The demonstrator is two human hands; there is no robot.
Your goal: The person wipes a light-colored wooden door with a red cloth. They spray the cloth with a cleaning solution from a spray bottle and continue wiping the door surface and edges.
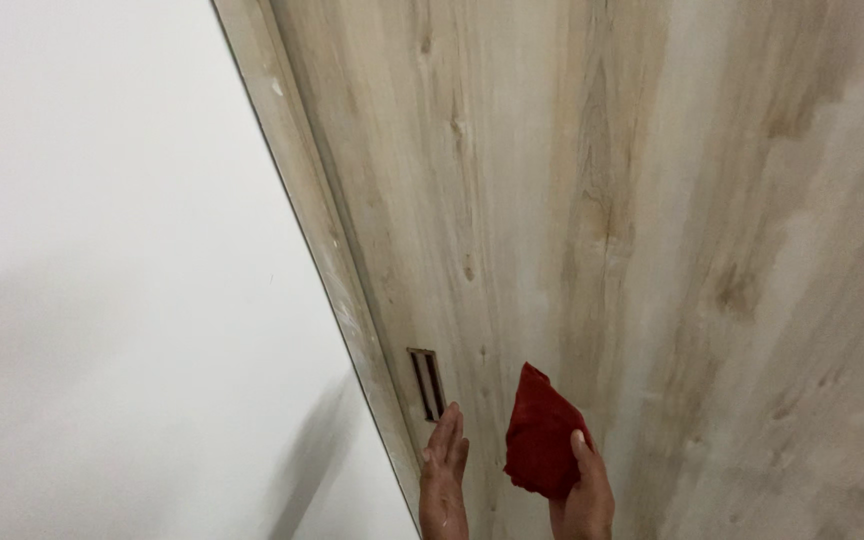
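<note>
A light wood-grain door fills most of the view, tilted, with its frame running down the left side. My right hand grips a folded red cloth and holds it against the door near the bottom of the view. My left hand is beside it, fingers straight and together, resting flat on the door just below a small metal latch plate in the door's edge.
A plain white wall takes up the left part of the view, with a faint shadow near the door frame. The door surface shows pale streaks and smudges.
</note>
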